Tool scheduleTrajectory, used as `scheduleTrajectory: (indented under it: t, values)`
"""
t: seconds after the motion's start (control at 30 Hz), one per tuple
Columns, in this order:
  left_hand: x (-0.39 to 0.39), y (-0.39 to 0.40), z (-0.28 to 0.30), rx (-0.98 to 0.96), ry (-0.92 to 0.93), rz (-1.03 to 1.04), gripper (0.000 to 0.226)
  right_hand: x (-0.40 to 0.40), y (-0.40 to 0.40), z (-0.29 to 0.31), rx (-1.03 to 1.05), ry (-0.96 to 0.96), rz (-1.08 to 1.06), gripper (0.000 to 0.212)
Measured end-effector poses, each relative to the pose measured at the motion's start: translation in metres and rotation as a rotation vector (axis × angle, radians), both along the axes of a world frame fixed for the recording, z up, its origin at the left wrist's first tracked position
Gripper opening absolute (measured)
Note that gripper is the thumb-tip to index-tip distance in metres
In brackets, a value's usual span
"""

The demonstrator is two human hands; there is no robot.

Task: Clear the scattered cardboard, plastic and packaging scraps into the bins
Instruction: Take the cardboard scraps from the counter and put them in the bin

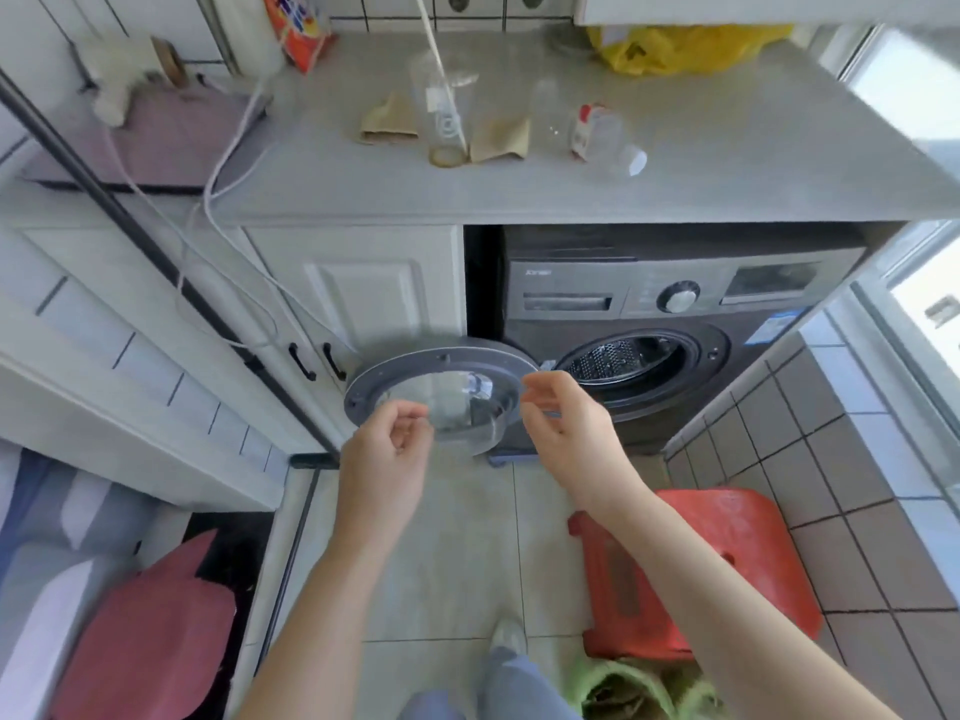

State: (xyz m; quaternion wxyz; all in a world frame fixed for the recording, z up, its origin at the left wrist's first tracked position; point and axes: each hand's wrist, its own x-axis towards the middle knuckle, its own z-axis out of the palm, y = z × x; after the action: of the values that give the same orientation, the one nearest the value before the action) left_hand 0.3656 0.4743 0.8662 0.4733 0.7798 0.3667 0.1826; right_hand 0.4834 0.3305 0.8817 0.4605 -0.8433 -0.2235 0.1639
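- Writing first: the dark grey front-loading washing machine (649, 304) carries a pale brand mark, too blurred to read; same for the orange printed packet (298, 31).
- Left hand (387, 459) and right hand (563, 423) are both raised, fingers loosely curled, holding nothing.
- Two tan cardboard scraps (387, 122) and clear plastic bottles (615, 142) lie on the pale grey countertop (727, 163), well apart from the hands.

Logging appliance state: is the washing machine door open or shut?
Open: the washing machine door is swung out leftward, exposing the drum.
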Motion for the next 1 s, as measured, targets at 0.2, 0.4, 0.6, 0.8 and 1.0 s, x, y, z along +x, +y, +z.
scheduleTrajectory:
  t: [0.2, 0.4, 0.6, 0.8, 1.0]
  values:
    - [0.076, 0.037, 0.017, 0.018, -0.034, -0.034, 0.011, 0.071, 0.034, 0.026, 0.040, -0.020, -0.018, 0.031]
    - [0.152, 0.091, 0.031, 0.084, -0.057, -0.071, 0.010, 0.136, 0.081, 0.043, 0.017, -0.079, -0.033, 0.029]
    - [0.218, 0.169, 0.049, 0.185, -0.094, -0.124, 0.010, 0.208, 0.147, 0.056, 0.000, -0.200, -0.063, 0.030]
    - [0.278, 0.249, 0.063, 0.271, -0.088, -0.138, 0.015, 0.268, 0.206, 0.060, -0.205, -0.279, -0.039, 0.050]
    - [0.331, 0.306, 0.067, 0.458, -0.108, -0.094, 0.030, 0.308, 0.242, 0.058, -0.418, -0.351, 0.042, 0.079]
